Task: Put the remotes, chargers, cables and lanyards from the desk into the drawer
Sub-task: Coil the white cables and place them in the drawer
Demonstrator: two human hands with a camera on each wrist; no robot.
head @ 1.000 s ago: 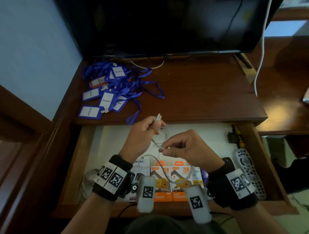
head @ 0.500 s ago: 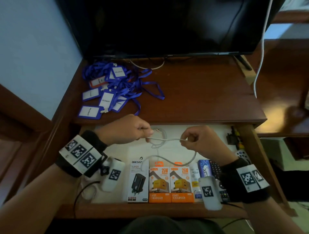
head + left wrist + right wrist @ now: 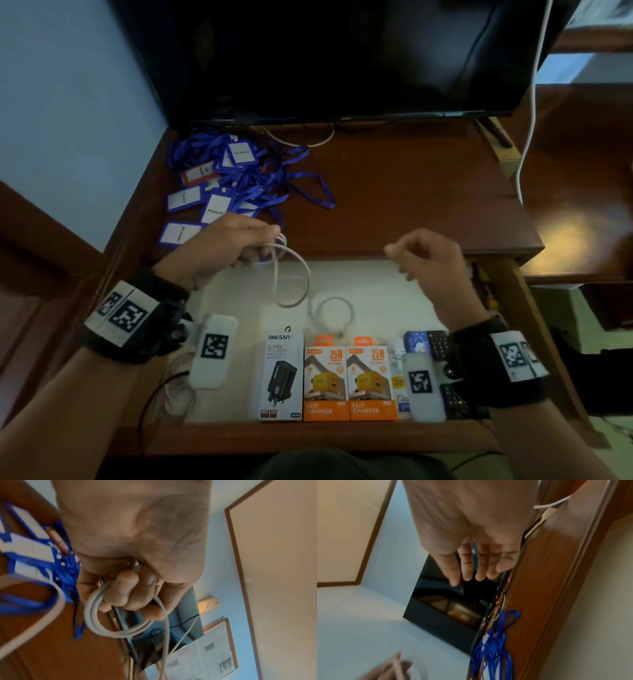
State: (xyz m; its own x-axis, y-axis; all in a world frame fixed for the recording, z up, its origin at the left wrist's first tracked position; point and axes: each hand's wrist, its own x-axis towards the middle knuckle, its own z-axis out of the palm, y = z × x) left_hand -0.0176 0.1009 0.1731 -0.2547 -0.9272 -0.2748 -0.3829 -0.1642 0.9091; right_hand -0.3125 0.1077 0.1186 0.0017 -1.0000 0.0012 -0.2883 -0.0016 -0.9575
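Observation:
My left hand (image 3: pixel 263 241) grips a white cable (image 3: pixel 296 270) above the back of the open drawer (image 3: pixel 308 440). Its fingers curl round several coiled loops (image 3: pixel 96 615). The loose end hangs down and curls on the drawer's white liner (image 3: pixel 334 310). My right hand (image 3: pixel 399 262) hovers empty to the right, with its fingers relaxed (image 3: pixel 471 572). Blue lanyards (image 3: pixel 239 174) with white badges lie in a heap at the desk's back left, also seen in the left wrist view (image 3: pixel 34 555) and the right wrist view (image 3: pixel 493 649).
Along the drawer's front stand a white charger box (image 3: pixel 281 377) and two orange ones (image 3: pixel 349 380). Dark remotes (image 3: pixel 440 346) lie at the right, another white cable (image 3: pixel 178 397) at the left. A TV (image 3: pixel 325 58) stands behind the desk. A white cord (image 3: pixel 529 120) hangs at the right.
My right hand has let go of the cable and moved away to the right. My left hand keeps the coil, and the free end has dropped into the drawer.

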